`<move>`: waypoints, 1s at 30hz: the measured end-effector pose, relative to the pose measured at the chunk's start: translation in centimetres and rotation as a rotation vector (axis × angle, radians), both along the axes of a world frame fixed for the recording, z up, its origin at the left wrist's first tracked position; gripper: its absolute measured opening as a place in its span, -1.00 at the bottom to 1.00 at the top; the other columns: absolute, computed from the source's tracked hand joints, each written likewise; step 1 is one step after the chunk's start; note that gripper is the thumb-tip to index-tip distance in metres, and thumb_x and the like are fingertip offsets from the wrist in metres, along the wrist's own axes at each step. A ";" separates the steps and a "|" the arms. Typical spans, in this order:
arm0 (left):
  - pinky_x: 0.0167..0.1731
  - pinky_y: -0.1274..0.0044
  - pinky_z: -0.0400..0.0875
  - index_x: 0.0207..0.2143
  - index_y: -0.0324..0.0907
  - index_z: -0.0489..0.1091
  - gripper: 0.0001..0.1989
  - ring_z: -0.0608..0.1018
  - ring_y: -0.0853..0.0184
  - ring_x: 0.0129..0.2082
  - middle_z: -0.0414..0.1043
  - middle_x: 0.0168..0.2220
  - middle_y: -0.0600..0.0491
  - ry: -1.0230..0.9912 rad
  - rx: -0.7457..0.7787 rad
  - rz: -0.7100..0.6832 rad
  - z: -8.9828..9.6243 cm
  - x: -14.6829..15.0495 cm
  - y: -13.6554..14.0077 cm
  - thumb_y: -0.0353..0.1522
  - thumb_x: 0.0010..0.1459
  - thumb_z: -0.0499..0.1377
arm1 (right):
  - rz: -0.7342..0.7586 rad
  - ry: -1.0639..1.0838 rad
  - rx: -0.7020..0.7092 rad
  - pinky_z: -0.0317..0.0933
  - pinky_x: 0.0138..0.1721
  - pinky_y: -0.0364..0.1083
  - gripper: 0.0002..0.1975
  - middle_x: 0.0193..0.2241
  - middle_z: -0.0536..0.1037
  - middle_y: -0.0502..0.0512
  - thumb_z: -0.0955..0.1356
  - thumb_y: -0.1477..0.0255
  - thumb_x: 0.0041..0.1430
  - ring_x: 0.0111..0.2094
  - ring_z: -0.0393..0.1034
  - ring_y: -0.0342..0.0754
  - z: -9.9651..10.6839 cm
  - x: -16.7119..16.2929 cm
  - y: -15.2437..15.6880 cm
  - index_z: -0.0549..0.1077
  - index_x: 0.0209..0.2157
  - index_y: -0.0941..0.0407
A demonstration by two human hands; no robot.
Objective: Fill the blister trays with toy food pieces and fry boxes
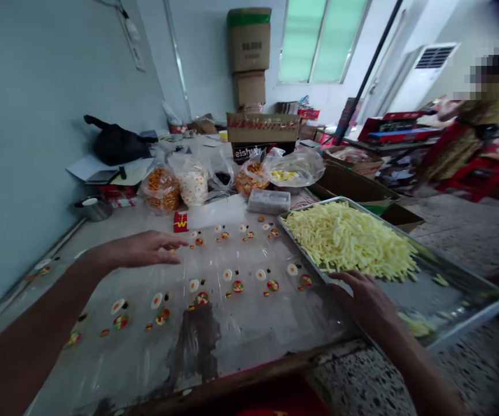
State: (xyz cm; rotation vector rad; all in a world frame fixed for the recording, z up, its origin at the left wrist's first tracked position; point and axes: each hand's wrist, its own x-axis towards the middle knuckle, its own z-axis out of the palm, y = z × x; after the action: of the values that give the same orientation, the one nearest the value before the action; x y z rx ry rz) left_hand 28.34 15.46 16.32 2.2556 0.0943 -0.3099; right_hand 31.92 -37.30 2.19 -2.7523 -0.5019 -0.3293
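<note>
Head view: Pale yellow strips [348, 237] were heaped in a metal tray [409, 293] at the right side of the counter [128, 228].
Right hand: [364, 294] Held with fingers loosely bent at the tray's rim, beside the heap; whether a strip was pinched could not be told.
Left hand: [154, 247] Held over the clear film [253, 312], fingers extended, nothing seen gripped.
Strip handling: Judged light, soft and bendy, likely to be tangled; best taken in a small pinch from the heap's near edge.
Film handling: Judged thin and slippery, easily dragged; best held by an edge.
Egg-shaped pieces: [228, 275] Set out in rows with other small pieces, on or under the film; judged light, best pinched by their rims.
Tray handling: Judged stiff; best gripped by opposite rims.
</note>
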 end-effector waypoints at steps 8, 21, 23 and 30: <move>0.14 0.15 0.36 -0.16 0.18 0.65 -0.48 0.53 -0.17 0.12 0.58 0.04 -0.04 0.118 -0.056 -0.129 -2.3 -4.8 4.8 -0.25 -0.30 0.53 | -0.195 -0.167 0.040 0.30 0.02 0.22 -0.61 -0.05 0.54 0.27 0.30 0.10 0.29 -0.03 0.40 0.26 -2.3 -4.9 1.2 0.63 -0.14 0.05; 0.08 0.44 0.44 0.13 0.03 0.49 -0.42 0.52 0.12 0.16 0.54 0.12 0.03 0.073 -0.070 -0.495 -3.6 5.6 -1.8 -0.07 0.06 0.36 | -0.317 -0.386 0.167 0.38 0.00 0.18 -0.46 -0.04 0.54 0.27 0.26 -0.05 0.33 -0.07 0.47 0.20 -3.5 -4.6 -3.4 0.62 -0.11 0.09; 0.03 0.44 0.46 0.05 -0.03 0.55 -0.50 0.59 0.13 0.05 0.60 0.03 0.04 -0.090 -0.072 -0.446 -3.1 9.8 -6.6 -0.07 0.08 0.33 | -0.349 -0.344 0.305 0.45 -0.17 0.05 -0.52 -0.09 0.57 0.21 0.30 -0.02 0.31 -0.22 0.53 0.10 -3.7 -4.7 -5.4 0.61 -0.11 0.07; -0.05 0.45 0.44 -0.14 -0.19 0.63 -0.74 0.62 0.16 -0.10 0.65 -0.14 -0.03 -0.663 0.202 0.016 0.0 32.7 -22.1 -0.33 0.18 0.22 | -0.539 -0.281 0.469 0.49 -0.43 -0.02 -0.55 -0.34 0.65 0.14 0.40 -0.07 0.10 -0.39 0.59 0.15 -3.8 -3.6 -13.5 0.64 -0.20 -0.03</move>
State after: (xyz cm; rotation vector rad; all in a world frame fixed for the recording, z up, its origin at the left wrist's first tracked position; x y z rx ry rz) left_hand 61.04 -6.60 16.36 2.4389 -0.2133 0.4818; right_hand 28.28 -50.84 -1.61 -2.3368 0.2498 -0.8477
